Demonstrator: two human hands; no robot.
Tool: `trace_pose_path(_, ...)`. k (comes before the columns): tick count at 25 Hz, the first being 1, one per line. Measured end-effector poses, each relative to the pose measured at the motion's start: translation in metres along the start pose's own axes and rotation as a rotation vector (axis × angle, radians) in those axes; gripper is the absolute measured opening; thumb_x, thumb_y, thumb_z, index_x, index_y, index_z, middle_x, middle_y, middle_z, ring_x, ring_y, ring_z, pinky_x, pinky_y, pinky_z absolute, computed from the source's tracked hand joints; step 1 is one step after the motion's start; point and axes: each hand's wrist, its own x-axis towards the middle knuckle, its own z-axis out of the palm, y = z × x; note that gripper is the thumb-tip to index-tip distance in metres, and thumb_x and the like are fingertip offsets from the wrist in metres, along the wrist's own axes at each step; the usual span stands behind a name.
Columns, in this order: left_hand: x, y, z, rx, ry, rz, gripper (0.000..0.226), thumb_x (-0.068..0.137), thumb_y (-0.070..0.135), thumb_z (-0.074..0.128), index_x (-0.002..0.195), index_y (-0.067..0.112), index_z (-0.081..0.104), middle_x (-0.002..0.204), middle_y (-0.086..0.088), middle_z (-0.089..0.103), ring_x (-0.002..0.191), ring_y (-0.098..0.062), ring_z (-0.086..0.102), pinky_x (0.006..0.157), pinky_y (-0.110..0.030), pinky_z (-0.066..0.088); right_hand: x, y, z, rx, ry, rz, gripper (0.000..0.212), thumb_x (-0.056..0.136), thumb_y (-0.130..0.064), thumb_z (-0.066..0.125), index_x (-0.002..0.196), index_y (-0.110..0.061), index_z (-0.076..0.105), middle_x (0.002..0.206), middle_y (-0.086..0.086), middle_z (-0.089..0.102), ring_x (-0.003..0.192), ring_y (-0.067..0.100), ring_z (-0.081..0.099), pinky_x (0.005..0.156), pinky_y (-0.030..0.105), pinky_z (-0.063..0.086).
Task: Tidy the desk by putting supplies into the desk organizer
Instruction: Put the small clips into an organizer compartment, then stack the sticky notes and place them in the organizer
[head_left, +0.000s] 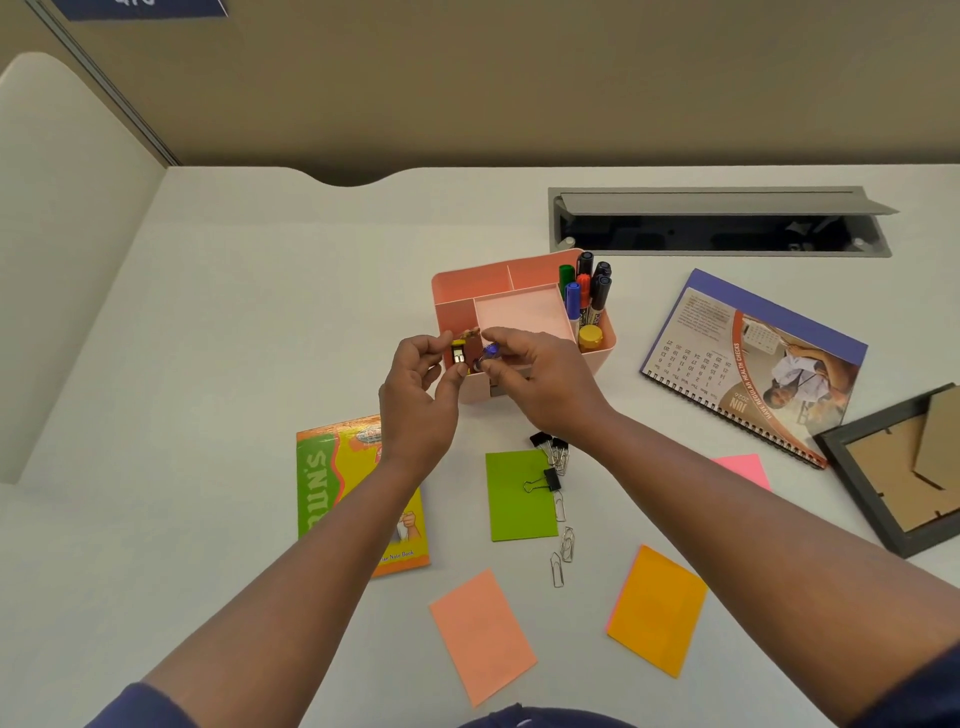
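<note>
Salmon sticky pad (483, 635) lay nearest. Both hands hovered over the pink organizer (524, 332): left hand (421, 400) pinched a yellow sharpener (458, 352), right hand (540, 374) a purple one (489, 352). Markers (587, 291) were stowed; clips (558, 483) and pads remained on the bench (208, 364).

- We see both hands meet over the pink organizer (524, 312) on the desk (260, 312).
- The left hand (415, 395) pinches a yellow sharpener (458, 352).
- The right hand (540, 374) pinches a small purple item (490, 352).
- Markers (587, 288) stand in its right compartment.
</note>
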Motion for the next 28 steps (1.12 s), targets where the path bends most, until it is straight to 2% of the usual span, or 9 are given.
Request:
trace_pose_path(3,-0.002,-0.002,-0.002,0.089,0.039,0.096,0.026,0.088,0.009,0.075,0.109,0.009,0.059,0.123,0.004,0.065,0.108,-0.010,0.066,0.096,-0.025,0.054,-0.008,0.001,-0.005,-0.068,-0.019,0.007,0.053,0.095,-0.022,0.067,0.145,-0.017,0.050,0.131,0.003,0.067,0.120,0.014,0.060,0.098,0.027,0.048)
trace_pose_path(5,-0.007,-0.003,-0.005,0.164,0.084,0.215,0.021,0.086,0.008,0.076,0.102,0.009,0.062,0.118,0.002,0.058,0.104,-0.013,0.061,0.085,-0.019,0.053,-0.019,0.006,-0.008,-0.208,0.080,-0.122,0.050,0.094,-0.015,0.065,0.142,-0.013,0.053,0.136,0.004,0.063,0.127,0.017,0.055,0.102,0.028,0.045)
trace_pose_path(7,-0.018,-0.006,-0.006,0.214,0.094,0.285,0.019,0.085,0.004,0.076,0.095,0.009,0.062,0.106,-0.001,0.052,0.096,-0.010,0.054,0.076,-0.018,0.050,-0.035,0.018,-0.010,-0.309,0.210,-0.277,0.039,0.092,-0.008,0.065,0.131,-0.008,0.061,0.129,0.008,0.066,0.123,0.020,0.055,0.102,0.030,0.045)
trace_pose_path(9,-0.034,-0.014,-0.003,0.293,-0.017,0.291,0.017,0.085,0.005,0.075,0.094,0.011,0.062,0.100,0.001,0.049,0.089,-0.010,0.052,0.072,-0.021,0.048,-0.052,0.032,-0.011,-0.352,0.249,-0.316,0.025,0.089,-0.007,0.066,0.113,-0.008,0.068,0.109,0.007,0.070,0.105,0.021,0.060,0.091,0.032,0.051)
trace_pose_path(11,-0.047,-0.024,0.001,0.418,-0.248,0.208,0.022,0.085,0.014,0.076,0.104,0.015,0.066,0.105,0.004,0.049,0.095,-0.015,0.053,0.080,-0.028,0.050,-0.068,0.044,-0.011,-0.376,0.131,-0.241,0.014,0.088,-0.014,0.066,0.101,-0.013,0.071,0.093,0.000,0.069,0.089,0.018,0.059,0.077,0.038,0.053)
trace_pose_path(12,-0.051,-0.029,0.004,0.497,-0.370,0.140,0.031,0.085,0.020,0.077,0.114,0.017,0.066,0.112,0.004,0.050,0.104,-0.018,0.052,0.088,-0.030,0.048,-0.076,0.049,-0.011,-0.388,0.023,-0.157,0.016,0.089,-0.020,0.066,0.103,-0.015,0.072,0.093,-0.002,0.068,0.088,0.017,0.058,0.076,0.040,0.052)
trace_pose_path(15,-0.057,-0.031,0.008,0.683,-0.613,-0.025,0.061,0.081,0.035,0.080,0.136,0.020,0.057,0.131,0.003,0.046,0.123,-0.021,0.039,0.100,-0.028,0.035,-0.093,0.061,-0.008,-0.495,-0.250,0.035,0.029,0.088,-0.036,0.062,0.112,-0.022,0.071,0.105,-0.003,0.063,0.099,0.019,0.057,0.081,0.038,0.051)
trace_pose_path(19,-0.057,-0.022,0.011,0.756,-0.683,-0.041,0.068,0.078,0.035,0.083,0.137,0.020,0.051,0.131,0.001,0.045,0.123,-0.023,0.036,0.097,-0.031,0.036,-0.102,0.067,-0.005,-0.597,-0.366,0.075,0.019,0.089,-0.031,0.058,0.104,-0.022,0.066,0.103,-0.001,0.056,0.096,0.021,0.053,0.076,0.039,0.048)
trace_pose_path(28,-0.055,-0.013,0.017,0.821,-0.713,-0.125,0.064,0.075,0.029,0.087,0.124,0.015,0.049,0.125,-0.004,0.039,0.116,-0.025,0.039,0.086,-0.029,0.036,-0.119,0.081,-0.032,-0.583,-0.257,0.258,0.023,0.085,-0.028,0.061,0.106,-0.018,0.060,0.102,0.000,0.055,0.095,0.021,0.052,0.077,0.038,0.049)
